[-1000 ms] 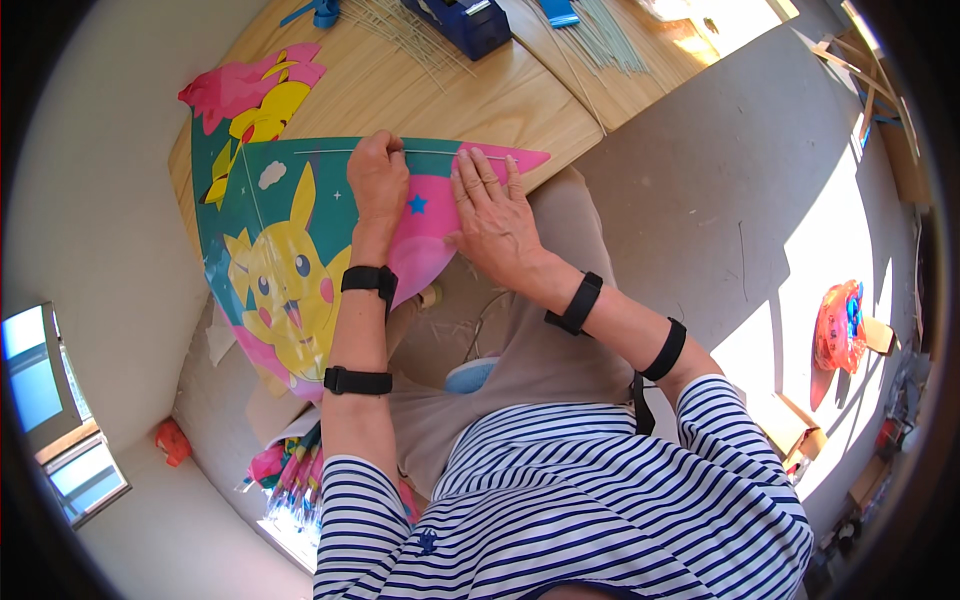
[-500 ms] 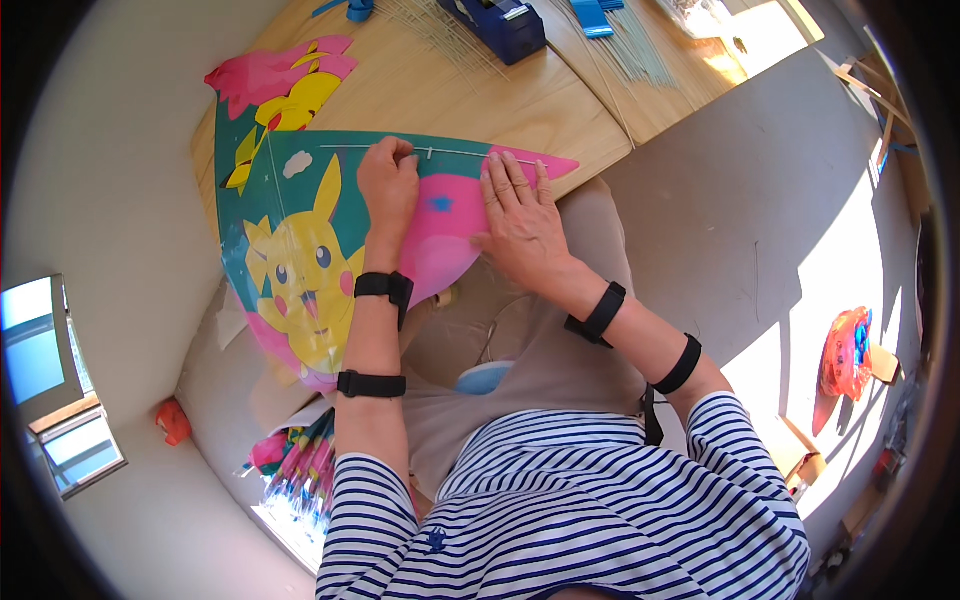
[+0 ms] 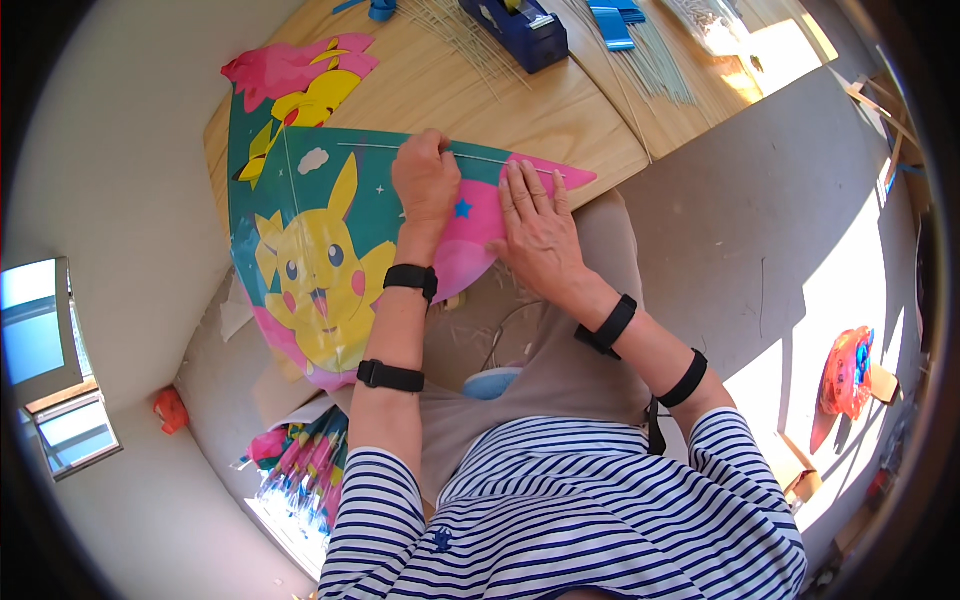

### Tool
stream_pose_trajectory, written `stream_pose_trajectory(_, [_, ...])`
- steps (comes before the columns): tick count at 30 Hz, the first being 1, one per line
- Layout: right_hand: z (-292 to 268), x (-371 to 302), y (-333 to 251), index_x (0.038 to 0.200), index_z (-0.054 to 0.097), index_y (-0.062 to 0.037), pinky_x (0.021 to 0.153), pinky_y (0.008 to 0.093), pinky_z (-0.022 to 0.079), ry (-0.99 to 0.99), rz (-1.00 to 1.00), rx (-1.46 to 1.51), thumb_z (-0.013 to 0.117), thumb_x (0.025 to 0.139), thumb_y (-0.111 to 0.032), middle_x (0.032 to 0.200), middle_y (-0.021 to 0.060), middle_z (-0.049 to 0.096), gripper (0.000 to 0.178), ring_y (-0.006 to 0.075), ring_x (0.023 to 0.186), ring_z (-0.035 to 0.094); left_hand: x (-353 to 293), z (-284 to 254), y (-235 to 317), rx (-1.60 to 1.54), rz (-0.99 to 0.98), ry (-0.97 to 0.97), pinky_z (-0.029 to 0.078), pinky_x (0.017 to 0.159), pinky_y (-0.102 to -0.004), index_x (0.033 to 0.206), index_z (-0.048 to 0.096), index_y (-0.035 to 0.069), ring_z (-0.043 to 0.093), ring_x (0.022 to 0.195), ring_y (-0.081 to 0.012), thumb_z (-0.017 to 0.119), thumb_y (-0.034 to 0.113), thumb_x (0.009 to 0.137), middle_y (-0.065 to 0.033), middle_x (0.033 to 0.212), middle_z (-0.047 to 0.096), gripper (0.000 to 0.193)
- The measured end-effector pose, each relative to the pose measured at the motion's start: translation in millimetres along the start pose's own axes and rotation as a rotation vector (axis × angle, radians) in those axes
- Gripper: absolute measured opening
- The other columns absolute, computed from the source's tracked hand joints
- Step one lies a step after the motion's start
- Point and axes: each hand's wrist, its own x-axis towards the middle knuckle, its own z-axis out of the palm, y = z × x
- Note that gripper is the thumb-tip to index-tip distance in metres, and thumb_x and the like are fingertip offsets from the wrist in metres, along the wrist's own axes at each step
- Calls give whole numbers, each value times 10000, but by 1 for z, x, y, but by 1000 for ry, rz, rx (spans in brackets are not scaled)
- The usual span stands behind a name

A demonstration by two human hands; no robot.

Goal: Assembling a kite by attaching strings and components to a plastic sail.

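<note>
We see a teal and pink kite sheet [image 3: 330, 240] printed with a yellow cartoon creature, lying half on the wooden table [image 3: 560, 110] and hanging off its near edge over the lap. Our left hand [image 3: 425, 180] is curled on the sheet near its upper edge, fingertips pinching down at the thin stick [image 3: 500, 160] that runs across it. Our right hand [image 3: 538, 225] lies flat and spread on the pink corner, holding nothing. A dark blue tape dispenser [image 3: 515, 28] stands further back on the table, with a second cut kite piece [image 3: 300, 80] to the left
</note>
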Motion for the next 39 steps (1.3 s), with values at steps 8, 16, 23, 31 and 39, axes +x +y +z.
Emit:
stream_pose_trajectory(8, [-2, 1, 0, 1433, 414, 98, 1210, 557, 139, -6, -16, -15, 696, 822, -428, 1547, 263, 336, 853, 374, 1479, 258, 4, -3, 3, 226, 122, 34, 495, 712, -471, 824, 634, 69, 625, 823, -349, 621, 92, 776, -136, 822, 653, 55])
stream_pose_trajectory(16, [-4, 1, 2, 1429, 411, 107, 1214, 551, 130, -2, -29, -13, 692, 817, -441, 1538, 269, 348, 868, 375, 1474, 267, 5, -8, 4, 242, 87, 46, 489, 702, -462, 827, 631, 71, 624, 812, -339, 624, 96, 783, -125, 814, 650, 51])
stream_pose_trajectory(23, [2, 1, 2, 1426, 405, 121, 1218, 524, 142, 10, -17, 18, 703, 807, -440, 1532, 271, 354, 887, 374, 1470, 276, 3, -3, -1, 124, 17, 5, 498, 723, -465, 854, 647, 77, 631, 847, -342, 627, 76, 768, -128, 829, 660, 88])
stream_pose_trajectory(31, [0, 1, 3, 1427, 397, 125, 1218, 513, 151, 12, -8, 52, 710, 810, -421, 1533, 273, 349, 882, 377, 1469, 274, 5, 3, 8, 100, -5, -8, 506, 697, -447, 885, 654, 47, 651, 798, -342, 615, 63, 769, -148, 812, 667, 123])
stream_pose_trajectory(39, [1, 1, 4, 1421, 411, 120, 1216, 515, 154, 26, -13, 61, 711, 806, -417, 1533, 273, 349, 869, 377, 1465, 285, 6, -4, 4, 336, 68, 27, 503, 698, -454, 855, 641, 62, 645, 809, -340, 637, 91, 766, -134, 815, 666, 93])
